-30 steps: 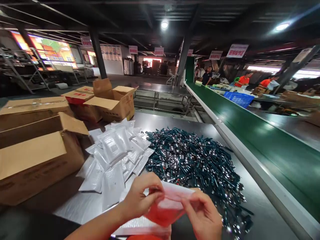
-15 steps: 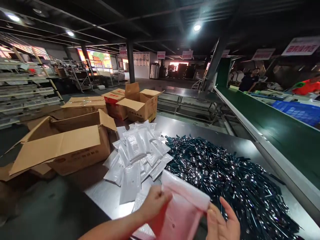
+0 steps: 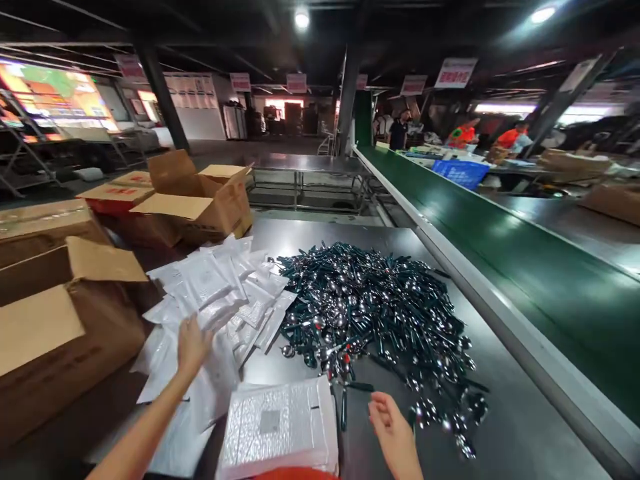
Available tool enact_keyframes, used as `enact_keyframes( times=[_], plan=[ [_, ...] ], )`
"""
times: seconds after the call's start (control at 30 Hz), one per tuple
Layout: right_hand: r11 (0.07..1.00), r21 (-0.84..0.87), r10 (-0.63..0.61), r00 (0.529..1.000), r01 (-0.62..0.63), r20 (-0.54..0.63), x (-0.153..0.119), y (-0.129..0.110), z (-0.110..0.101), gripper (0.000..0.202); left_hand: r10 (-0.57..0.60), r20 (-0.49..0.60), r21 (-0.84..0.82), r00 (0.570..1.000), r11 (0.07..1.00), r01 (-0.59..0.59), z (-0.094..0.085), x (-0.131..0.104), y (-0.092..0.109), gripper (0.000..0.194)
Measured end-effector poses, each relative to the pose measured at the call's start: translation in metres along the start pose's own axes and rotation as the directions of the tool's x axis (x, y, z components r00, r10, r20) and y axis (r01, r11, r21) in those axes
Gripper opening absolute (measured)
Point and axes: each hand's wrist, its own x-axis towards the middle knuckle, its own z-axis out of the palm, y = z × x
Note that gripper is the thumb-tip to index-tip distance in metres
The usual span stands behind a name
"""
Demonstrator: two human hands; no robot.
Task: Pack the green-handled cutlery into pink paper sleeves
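My left hand point(image 3: 193, 348) is over the heap of white padded mailers point(image 3: 205, 277) at left, its fingers on a mailer that hangs below it; its grip is blurred. My right hand point(image 3: 390, 423) is above the metal table, its fingers curled loosely and nothing visible in them. Just beyond it lies a large pile of spoons with dark green handles point(image 3: 370, 300). Between my hands, near the front edge, sits a stack of flat bubble mailers point(image 3: 280, 427).
Open cardboard boxes point(image 3: 200, 207) stand at the left and back left. A green conveyor belt point(image 3: 480, 247) runs along the right side. Beyond it are a blue crate point(image 3: 460, 173) and several people, one in dark clothes point(image 3: 399, 132). Another metal table point(image 3: 305, 162) stands behind.
The view has swung right. My left hand has let go of the pinkish mailer and moved to the heap at left. My right hand has also released it. The stack of flat mailers now shows.
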Motion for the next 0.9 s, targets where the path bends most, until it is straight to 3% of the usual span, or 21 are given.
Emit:
enact_keyframes(
  times=[0.07, 0.1, 0.13, 0.2, 0.27, 0.33, 0.5, 0.57, 0.63, 0.7, 0.83, 0.9],
  plan=[
    [0.993, -0.120, 0.009, 1.000, -0.007, 0.011, 0.006, 0.011, -0.002, 0.039, -0.021, 0.153, 0.084, 0.988, 0.996, 0.008, 0.040, -0.045, -0.002, 0.065],
    [0.984, -0.177, 0.017, 1.000, -0.014, 0.015, 0.012, 0.014, -0.002, 0.036, -0.003, 0.363, 0.225, 0.932, 0.971, -0.084, 0.059, -0.071, -0.001, 0.076],
    [0.974, -0.228, 0.025, 1.000, -0.021, 0.015, 0.019, 0.016, -0.001, 0.033, -0.040, 0.545, 0.335, 0.837, 0.926, -0.174, 0.075, -0.097, 0.002, 0.092],
    [0.951, -0.307, 0.035, 0.999, -0.028, 0.015, 0.037, 0.018, 0.003, 0.027, -0.132, 0.812, 0.378, 0.568, 0.861, -0.341, 0.101, -0.142, 0.006, 0.116],
    [0.920, -0.392, 0.028, 0.999, -0.014, 0.029, 0.060, 0.017, 0.009, 0.026, -0.207, 0.866, 0.410, 0.454, 0.815, -0.410, 0.115, -0.167, 0.008, 0.119],
    [0.877, -0.481, 0.011, 0.999, 0.012, 0.044, 0.085, 0.013, 0.015, 0.028, -0.240, 0.863, 0.433, 0.443, 0.804, -0.407, 0.120, -0.174, 0.005, 0.116],
    [0.724, -0.681, -0.072, 0.994, 0.108, 0.081, 0.151, 0.000, 0.034, 0.027, -0.193, 0.897, 0.348, 0.399, 0.863, -0.366, 0.118, -0.165, -0.005, 0.111],
    [0.661, -0.738, -0.099, 0.991, 0.135, 0.093, 0.173, -0.004, 0.041, 0.032, -0.212, 0.876, 0.377, 0.433, 0.860, -0.343, 0.120, -0.166, -0.004, 0.097],
    [0.603, -0.787, -0.108, 0.991, 0.130, 0.081, 0.189, -0.007, 0.049, 0.034, -0.221, 0.831, 0.416, 0.510, 0.857, -0.306, 0.124, -0.170, -0.001, 0.078],
    [0.550, -0.829, -0.107, 0.993, 0.099, 0.047, 0.200, -0.010, 0.057, 0.035, -0.222, 0.797, 0.435, 0.562, 0.856, -0.279, 0.128, -0.175, 0.000, 0.070],
    [0.471, -0.882, -0.100, 0.994, 0.017, -0.034, 0.207, -0.010, 0.072, 0.040, -0.232, 0.782, 0.459, 0.578, 0.842, -0.283, 0.131, -0.179, 0.001, 0.080],
    [0.444, -0.896, -0.089, 0.994, -0.015, -0.060, 0.207, -0.009, 0.078, 0.038, -0.226, 0.777, 0.461, 0.588, 0.840, -0.286, 0.130, -0.179, 0.000, 0.074]
  ],
)
